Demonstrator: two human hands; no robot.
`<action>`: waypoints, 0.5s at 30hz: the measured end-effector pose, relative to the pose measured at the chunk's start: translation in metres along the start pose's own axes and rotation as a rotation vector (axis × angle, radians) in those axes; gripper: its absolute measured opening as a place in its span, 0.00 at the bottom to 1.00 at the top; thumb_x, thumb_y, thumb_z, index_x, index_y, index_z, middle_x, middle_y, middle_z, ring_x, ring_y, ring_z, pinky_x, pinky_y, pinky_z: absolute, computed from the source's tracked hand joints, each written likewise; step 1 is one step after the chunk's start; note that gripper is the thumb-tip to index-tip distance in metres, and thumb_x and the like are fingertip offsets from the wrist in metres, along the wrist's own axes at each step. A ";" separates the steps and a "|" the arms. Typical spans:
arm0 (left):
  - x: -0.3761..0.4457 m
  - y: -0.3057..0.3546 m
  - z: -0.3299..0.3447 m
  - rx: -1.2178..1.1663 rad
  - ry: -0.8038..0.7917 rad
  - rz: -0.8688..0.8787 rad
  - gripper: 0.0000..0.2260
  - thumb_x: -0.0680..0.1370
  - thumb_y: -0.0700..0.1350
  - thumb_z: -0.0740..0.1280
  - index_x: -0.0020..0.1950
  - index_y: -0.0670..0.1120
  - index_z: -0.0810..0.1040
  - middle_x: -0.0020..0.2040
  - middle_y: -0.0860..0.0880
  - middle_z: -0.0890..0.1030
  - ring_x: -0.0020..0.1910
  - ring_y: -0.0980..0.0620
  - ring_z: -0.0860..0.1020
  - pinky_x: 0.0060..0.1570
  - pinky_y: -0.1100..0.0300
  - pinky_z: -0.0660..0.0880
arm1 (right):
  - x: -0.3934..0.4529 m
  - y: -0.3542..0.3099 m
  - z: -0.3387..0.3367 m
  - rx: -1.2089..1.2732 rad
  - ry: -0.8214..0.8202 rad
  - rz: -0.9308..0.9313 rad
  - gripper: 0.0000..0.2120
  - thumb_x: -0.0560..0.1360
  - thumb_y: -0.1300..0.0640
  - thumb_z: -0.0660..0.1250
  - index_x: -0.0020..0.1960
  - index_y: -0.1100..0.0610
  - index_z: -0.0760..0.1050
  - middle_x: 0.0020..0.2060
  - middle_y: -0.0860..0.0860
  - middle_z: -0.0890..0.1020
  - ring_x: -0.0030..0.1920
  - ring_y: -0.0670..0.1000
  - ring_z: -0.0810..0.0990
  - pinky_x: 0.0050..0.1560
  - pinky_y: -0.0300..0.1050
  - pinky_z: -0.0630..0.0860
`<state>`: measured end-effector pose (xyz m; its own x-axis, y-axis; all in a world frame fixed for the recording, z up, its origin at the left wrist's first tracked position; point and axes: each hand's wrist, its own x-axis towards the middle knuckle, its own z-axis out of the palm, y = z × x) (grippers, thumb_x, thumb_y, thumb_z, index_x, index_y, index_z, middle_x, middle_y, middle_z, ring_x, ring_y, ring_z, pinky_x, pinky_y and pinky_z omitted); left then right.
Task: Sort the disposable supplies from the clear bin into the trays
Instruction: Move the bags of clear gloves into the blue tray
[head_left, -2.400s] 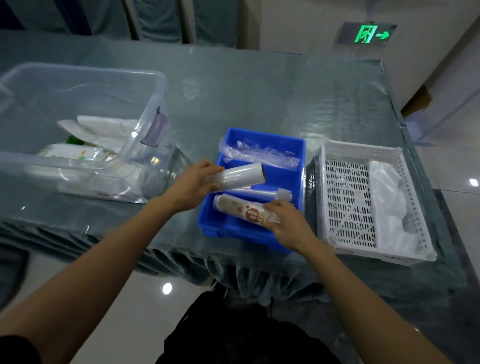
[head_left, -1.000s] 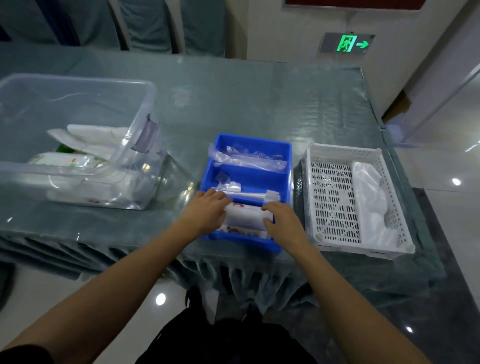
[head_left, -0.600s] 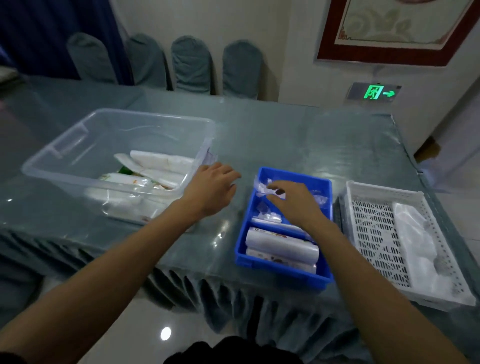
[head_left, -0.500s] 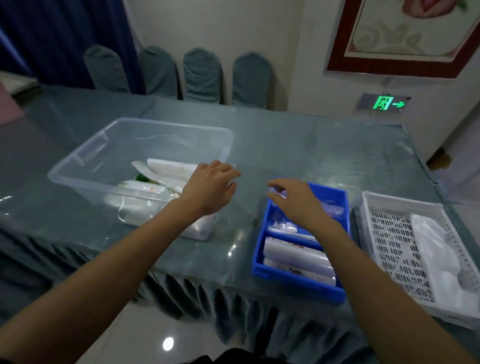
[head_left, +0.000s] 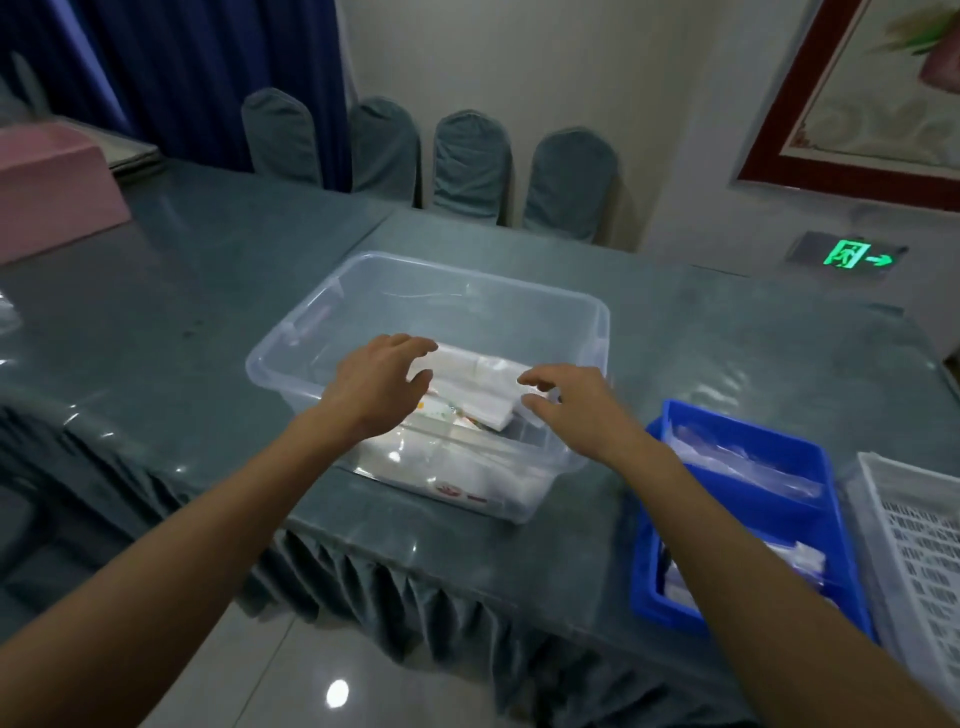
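Observation:
The clear bin (head_left: 582, 312) stands on the table in front of me with white packets (head_left: 478, 382) and other wrapped supplies inside. My left hand (head_left: 379, 384) hovers over the bin's near left part, fingers spread, holding nothing. My right hand (head_left: 576, 400) hovers over the bin's near right rim, fingers apart and empty. The blue tray (head_left: 737, 441) sits to the right with plastic-wrapped items and rolls; my right forearm crosses its near corner. Only part of the white slotted tray (head_left: 914, 545) shows, at the right frame edge.
The table (head_left: 208, 332) has a glossy grey-green cover with a pleated skirt along its near edge. A pink box (head_left: 52, 192) sits far left. Several covered chairs (head_left: 467, 161) line the far side against the wall.
Both hands left the blue tray, where they had laid rolls, and moved left over the clear bin. My view swung left and up, so the trays now sit at the right edge.

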<state>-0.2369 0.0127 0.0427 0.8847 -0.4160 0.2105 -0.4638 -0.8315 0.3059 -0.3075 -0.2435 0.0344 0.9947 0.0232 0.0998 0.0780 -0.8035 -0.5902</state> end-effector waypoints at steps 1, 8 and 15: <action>0.003 -0.008 -0.001 -0.010 -0.006 -0.012 0.16 0.81 0.51 0.63 0.69 0.53 0.74 0.67 0.51 0.78 0.66 0.47 0.73 0.62 0.46 0.74 | 0.009 -0.004 0.003 -0.008 -0.012 0.003 0.13 0.78 0.54 0.68 0.61 0.53 0.81 0.56 0.48 0.83 0.55 0.46 0.79 0.59 0.42 0.75; 0.039 -0.057 0.014 -0.037 -0.099 -0.049 0.17 0.81 0.51 0.64 0.70 0.54 0.74 0.68 0.53 0.76 0.68 0.49 0.72 0.63 0.47 0.73 | 0.073 -0.009 0.036 -0.054 -0.163 0.041 0.13 0.79 0.52 0.67 0.63 0.51 0.79 0.58 0.48 0.82 0.58 0.48 0.79 0.60 0.44 0.74; 0.092 -0.096 0.035 0.004 -0.267 -0.055 0.15 0.81 0.52 0.65 0.68 0.54 0.76 0.66 0.53 0.78 0.60 0.48 0.78 0.60 0.49 0.75 | 0.144 0.011 0.064 -0.091 -0.301 0.073 0.16 0.78 0.50 0.67 0.65 0.50 0.77 0.61 0.49 0.80 0.61 0.51 0.78 0.59 0.44 0.72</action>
<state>-0.1089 0.0411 -0.0001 0.8902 -0.4518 -0.0590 -0.4147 -0.8569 0.3061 -0.1594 -0.2108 -0.0094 0.9736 0.1278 -0.1891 0.0133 -0.8589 -0.5119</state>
